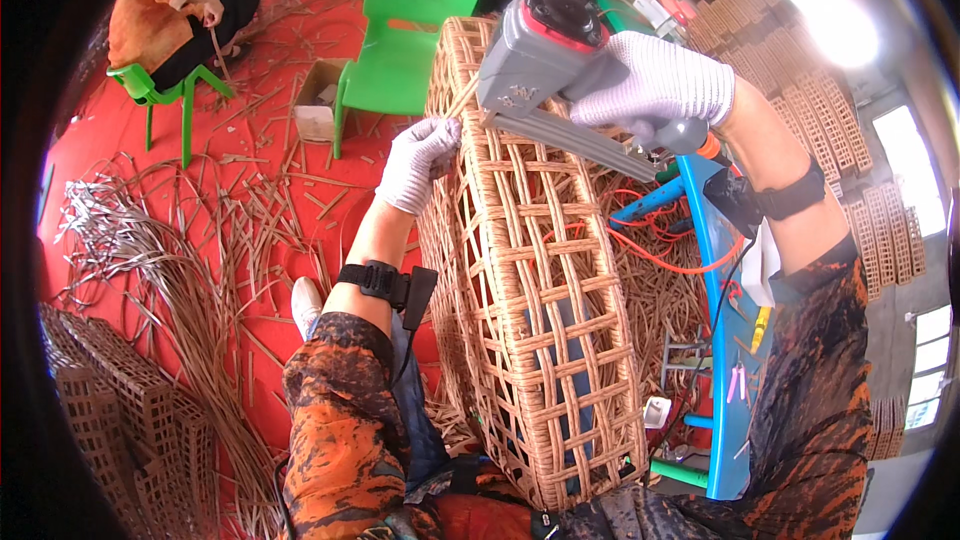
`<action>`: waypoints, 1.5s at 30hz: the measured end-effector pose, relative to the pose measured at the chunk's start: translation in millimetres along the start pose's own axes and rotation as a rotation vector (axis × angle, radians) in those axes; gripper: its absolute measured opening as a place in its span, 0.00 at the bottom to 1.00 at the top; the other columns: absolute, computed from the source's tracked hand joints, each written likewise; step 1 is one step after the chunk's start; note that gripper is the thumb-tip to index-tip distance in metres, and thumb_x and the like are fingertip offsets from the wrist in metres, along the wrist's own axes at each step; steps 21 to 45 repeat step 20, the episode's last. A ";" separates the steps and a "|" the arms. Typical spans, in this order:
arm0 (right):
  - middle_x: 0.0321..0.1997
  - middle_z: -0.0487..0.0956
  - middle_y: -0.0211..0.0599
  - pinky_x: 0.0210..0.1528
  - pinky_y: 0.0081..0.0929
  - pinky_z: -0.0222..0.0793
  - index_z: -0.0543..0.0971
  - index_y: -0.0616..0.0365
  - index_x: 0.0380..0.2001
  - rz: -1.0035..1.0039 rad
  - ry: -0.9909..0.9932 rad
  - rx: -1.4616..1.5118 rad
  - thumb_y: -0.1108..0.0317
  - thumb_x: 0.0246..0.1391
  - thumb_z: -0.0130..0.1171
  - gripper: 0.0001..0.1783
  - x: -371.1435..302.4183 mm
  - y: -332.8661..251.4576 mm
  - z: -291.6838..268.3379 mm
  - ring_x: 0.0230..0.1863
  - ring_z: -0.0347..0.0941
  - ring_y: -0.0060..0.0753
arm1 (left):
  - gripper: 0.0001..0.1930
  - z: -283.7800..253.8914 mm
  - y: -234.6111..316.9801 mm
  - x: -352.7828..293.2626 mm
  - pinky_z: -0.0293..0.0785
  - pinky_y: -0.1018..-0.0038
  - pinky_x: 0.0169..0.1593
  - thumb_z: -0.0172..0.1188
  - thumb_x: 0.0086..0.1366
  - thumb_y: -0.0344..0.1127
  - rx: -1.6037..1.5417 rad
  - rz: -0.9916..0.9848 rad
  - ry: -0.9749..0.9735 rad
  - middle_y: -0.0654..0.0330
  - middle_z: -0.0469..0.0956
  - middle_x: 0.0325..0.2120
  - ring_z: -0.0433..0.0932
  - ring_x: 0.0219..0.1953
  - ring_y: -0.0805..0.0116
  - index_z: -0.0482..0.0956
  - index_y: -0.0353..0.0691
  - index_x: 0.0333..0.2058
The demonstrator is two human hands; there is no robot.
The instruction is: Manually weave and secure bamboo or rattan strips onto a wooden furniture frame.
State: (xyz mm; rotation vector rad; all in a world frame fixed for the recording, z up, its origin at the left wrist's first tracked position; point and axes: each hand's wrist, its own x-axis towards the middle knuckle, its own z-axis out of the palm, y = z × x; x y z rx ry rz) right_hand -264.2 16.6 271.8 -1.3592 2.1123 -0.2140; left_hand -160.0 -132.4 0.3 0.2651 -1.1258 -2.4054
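Observation:
A long woven wicker basket frame (560, 295) with an open lattice stands in front of me, running from my lap toward the far side. My right hand (665, 80), in a white ribbed glove, grips a grey pneumatic staple gun (535, 65) with a black and red cap. The gun's head and long magazine lie over the frame's far end. My left hand (418, 162), gloved too, is closed at the frame's far left edge, its fingers pinching a thin wicker strand (466, 100). The fingertips are partly hidden.
A blue table (725, 340) with a yellow-handled tool (761, 330) stands at right; an orange hose (690, 268) loops beside it. A green chair (405, 45) stands beyond. Loose strips (190, 310) cover the red floor. Another person (165, 15) sits far left; lattice panels (130, 410) stack near left.

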 end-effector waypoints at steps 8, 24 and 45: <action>0.18 0.72 0.25 0.14 0.16 0.61 0.77 0.62 0.34 0.030 -0.014 -0.041 0.63 0.49 0.61 0.14 1.8 -2.9 0.2 0.13 0.64 0.13 | 0.09 -0.3 -0.1 0.5 0.50 0.84 0.22 0.61 0.61 0.40 -0.029 -0.007 -0.017 0.75 0.65 0.16 0.56 0.17 0.85 0.76 0.45 0.25; 0.14 0.71 0.28 0.16 0.18 0.63 0.77 0.64 0.30 -0.007 -0.101 -0.202 0.56 0.52 0.59 0.18 -2.3 -12.7 -0.3 0.13 0.67 0.17 | 0.08 0.4 3.2 1.3 0.51 0.85 0.20 0.60 0.62 0.40 0.066 0.003 0.055 0.77 0.65 0.16 0.55 0.15 0.86 0.78 0.43 0.33; 0.14 0.71 0.28 0.16 0.18 0.63 0.77 0.64 0.30 -0.007 -0.101 -0.202 0.56 0.52 0.59 0.18 -2.3 -12.7 -0.3 0.13 0.67 0.17 | 0.08 0.4 3.2 1.3 0.51 0.85 0.20 0.60 0.62 0.40 0.066 0.003 0.055 0.77 0.65 0.16 0.55 0.15 0.86 0.78 0.43 0.33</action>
